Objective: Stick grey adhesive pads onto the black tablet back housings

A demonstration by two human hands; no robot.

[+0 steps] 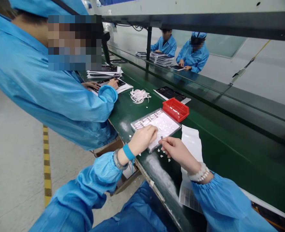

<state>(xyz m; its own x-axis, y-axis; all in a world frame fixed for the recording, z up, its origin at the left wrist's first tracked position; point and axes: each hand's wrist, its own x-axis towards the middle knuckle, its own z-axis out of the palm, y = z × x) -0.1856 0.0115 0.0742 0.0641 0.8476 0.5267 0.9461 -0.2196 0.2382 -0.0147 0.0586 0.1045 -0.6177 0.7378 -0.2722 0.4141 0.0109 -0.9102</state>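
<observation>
My left hand, with a blue wrist strap, hovers over the near edge of a flat tray. Its fingers are pinched together, and whatever they hold is hidden. My right hand is just to the right, thumb and forefinger closed on a small greyish piece too small to name. Rows of thin metal-looking parts lie on the tray's white surface. Small white bits are scattered on the bench below my hands. A red bin touches the tray's far right corner.
A white sheet lies right of the tray, partly under my right arm. Beyond are a bundle of white strips and a black panel. At left, a co-worker handles another panel. A shelf beam crosses overhead.
</observation>
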